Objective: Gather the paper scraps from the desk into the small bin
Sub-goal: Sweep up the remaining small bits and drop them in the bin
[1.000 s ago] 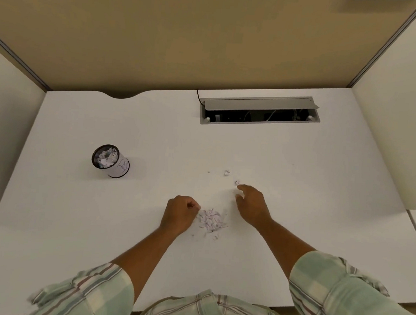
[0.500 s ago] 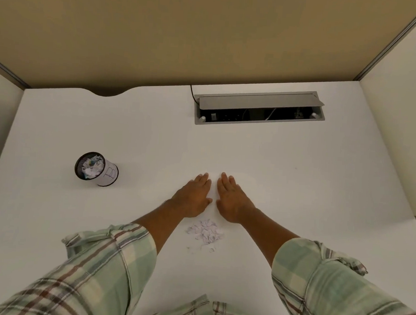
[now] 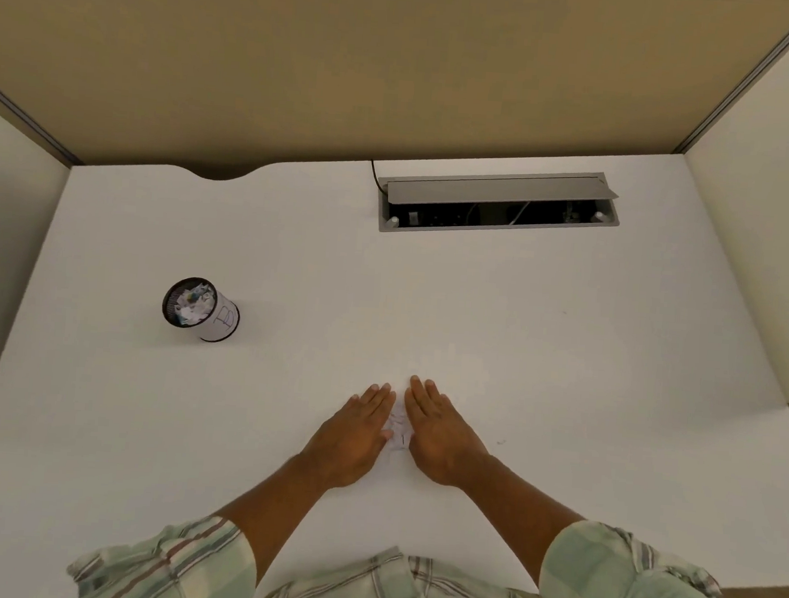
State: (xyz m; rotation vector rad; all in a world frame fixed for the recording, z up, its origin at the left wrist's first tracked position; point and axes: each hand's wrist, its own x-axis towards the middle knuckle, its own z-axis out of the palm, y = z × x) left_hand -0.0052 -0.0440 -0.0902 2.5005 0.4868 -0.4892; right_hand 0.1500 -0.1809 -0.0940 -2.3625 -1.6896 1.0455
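The small black mesh bin with a white label (image 3: pixel 201 309), holding paper scraps, stands well left of the flat, open left hand (image 3: pixel 350 436) and right hand (image 3: pixel 441 435), which flank white scraps (image 3: pixel 396 432) on the white desk (image 3: pixel 564 380).

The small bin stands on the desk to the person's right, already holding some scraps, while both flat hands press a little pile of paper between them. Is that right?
Not quite. The head view shows the small bin on the person's left side, not the right. The rest holds: it already contains scraps, and the left hand and right hand lie flat on the desk with the pile of paper squeezed between them.
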